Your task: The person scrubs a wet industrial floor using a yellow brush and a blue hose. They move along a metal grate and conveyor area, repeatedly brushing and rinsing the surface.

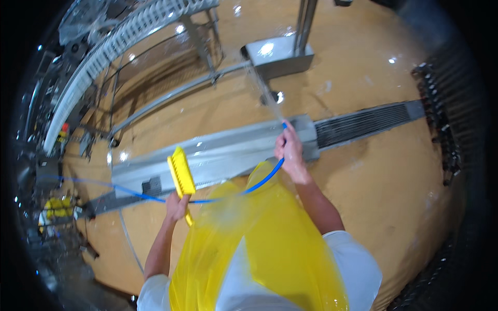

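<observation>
My left hand [177, 208] is closed around the handle of a yellow scrub brush [181, 172], its bristles facing right. A blue hose [265, 181] comes in from the left, passes by my left hand and curves up across my yellow apron [290, 243]. The hose's upper end is gripped by my right hand [291, 150]. From its tip a stream of water [263, 88] shoots up and away toward a steel box-shaped base [282, 57]. Whether my left fingers also hold the hose, I cannot tell.
Beneath my hands lies a long steel channel cover [207, 155], joined at right to a slotted floor drain [368, 123]. A curved conveyor [88, 67] on a tubular frame stands at far left. Dark chain-like links [441, 124] run along the right. The tan floor [363, 52] is wet.
</observation>
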Demonstrator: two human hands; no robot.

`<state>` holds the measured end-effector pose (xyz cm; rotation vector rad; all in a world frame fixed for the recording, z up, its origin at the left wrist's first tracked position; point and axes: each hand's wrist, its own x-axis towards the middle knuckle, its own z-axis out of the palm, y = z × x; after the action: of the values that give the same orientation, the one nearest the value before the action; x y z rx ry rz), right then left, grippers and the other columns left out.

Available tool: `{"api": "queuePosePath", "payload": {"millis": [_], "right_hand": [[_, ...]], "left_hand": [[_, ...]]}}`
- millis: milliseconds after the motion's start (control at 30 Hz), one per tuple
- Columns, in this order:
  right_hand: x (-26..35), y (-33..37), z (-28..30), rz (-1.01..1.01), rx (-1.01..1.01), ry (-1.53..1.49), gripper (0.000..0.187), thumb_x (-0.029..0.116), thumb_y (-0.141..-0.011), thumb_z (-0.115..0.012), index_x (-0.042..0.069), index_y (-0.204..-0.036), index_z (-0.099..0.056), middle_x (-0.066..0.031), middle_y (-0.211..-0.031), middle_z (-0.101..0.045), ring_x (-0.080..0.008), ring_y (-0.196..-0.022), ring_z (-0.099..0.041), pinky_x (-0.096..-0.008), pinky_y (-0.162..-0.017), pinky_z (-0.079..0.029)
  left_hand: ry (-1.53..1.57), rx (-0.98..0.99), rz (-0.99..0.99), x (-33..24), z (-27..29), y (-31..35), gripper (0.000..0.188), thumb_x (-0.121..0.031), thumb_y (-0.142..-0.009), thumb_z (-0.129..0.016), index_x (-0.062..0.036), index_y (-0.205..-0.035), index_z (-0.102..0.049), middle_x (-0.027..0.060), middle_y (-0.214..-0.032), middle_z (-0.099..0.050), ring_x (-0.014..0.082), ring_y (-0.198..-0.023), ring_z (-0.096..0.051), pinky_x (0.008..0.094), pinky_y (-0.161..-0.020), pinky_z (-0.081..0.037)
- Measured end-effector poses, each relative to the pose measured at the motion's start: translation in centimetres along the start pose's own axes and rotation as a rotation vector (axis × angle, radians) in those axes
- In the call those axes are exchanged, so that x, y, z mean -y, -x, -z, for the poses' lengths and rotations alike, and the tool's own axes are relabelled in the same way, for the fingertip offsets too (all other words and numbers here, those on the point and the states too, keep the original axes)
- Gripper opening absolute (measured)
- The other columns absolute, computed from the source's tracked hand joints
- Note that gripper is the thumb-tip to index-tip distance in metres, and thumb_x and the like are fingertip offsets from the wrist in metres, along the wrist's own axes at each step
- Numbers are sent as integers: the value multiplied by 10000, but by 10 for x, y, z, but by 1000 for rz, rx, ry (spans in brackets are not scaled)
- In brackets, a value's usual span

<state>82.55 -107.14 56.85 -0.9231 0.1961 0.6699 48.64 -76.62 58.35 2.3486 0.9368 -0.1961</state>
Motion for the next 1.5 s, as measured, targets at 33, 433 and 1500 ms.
{"api": "queuePosePath", "payload": {"millis": [33, 433, 1500], "right_hand": [[-3, -1, -5, -43, -18, -31, 418, 295, -1134, -440, 210, -1543, -438, 25, -698, -450, -70, -482, -380, -258, -423, -331], [-29, -13, -30, -156, 102, 55, 437, 240, -1134, -407, 154, -1562, -413, 22, -726, -433, -66, -510, -336, -246, -425, -303], [-198, -57, -254, -575, 372, 335, 447, 231, -1124, -441, 150, -1561, -395, 16, -746, -400, -90, -516, -335, -274, -419, -289]], "left_hand": [[7, 6, 13, 8, 1, 1, 542, -534, -927, -590, -3, -927, -694, 229, -757, -689, 422, -769, -695, 526, -690, -497], [42, -6, 202, 2, 4, 41, 458, -447, -889, -610, -1, -933, -707, 185, -739, -686, 362, -735, -677, 480, -694, -496], [293, -127, 268, 50, 21, 80, 459, -475, -870, -605, -46, -983, -724, 258, -819, -698, 461, -788, -679, 551, -710, -519]]}}
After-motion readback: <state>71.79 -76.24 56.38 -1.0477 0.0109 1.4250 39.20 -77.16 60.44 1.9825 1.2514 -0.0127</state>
